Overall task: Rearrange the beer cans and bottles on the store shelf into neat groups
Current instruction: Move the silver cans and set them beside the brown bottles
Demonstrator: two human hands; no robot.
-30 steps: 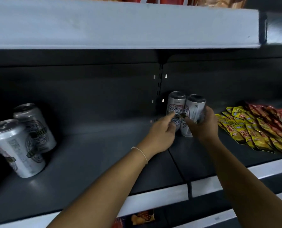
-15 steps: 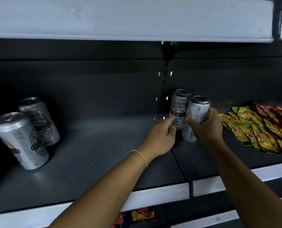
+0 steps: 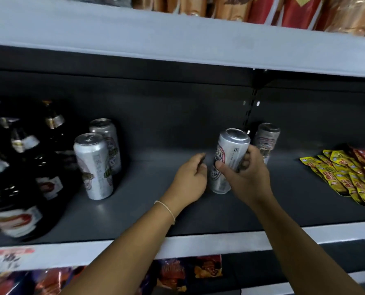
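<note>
Head view: right hand [image 3: 248, 179] wrapped round the middle of a silver beer can [image 3: 228, 160], tilted, mid-shelf, just in front of a second can [image 3: 266, 139] at the far right. Left hand [image 3: 191, 180] loosely curled beside it, holding nothing. Two more cans [image 3: 95, 166] standing left, near dark bottles [image 3: 17, 177]. Probably rigid but thin-walled, smooth, maybe slippery; weight depends on fill. Best gripped round the mid-body, firmly, without squeezing hard.

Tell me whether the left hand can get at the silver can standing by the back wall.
Probably not directly: the left hand is free, but the silver can in the right hand blocks the rear silver can.
</note>
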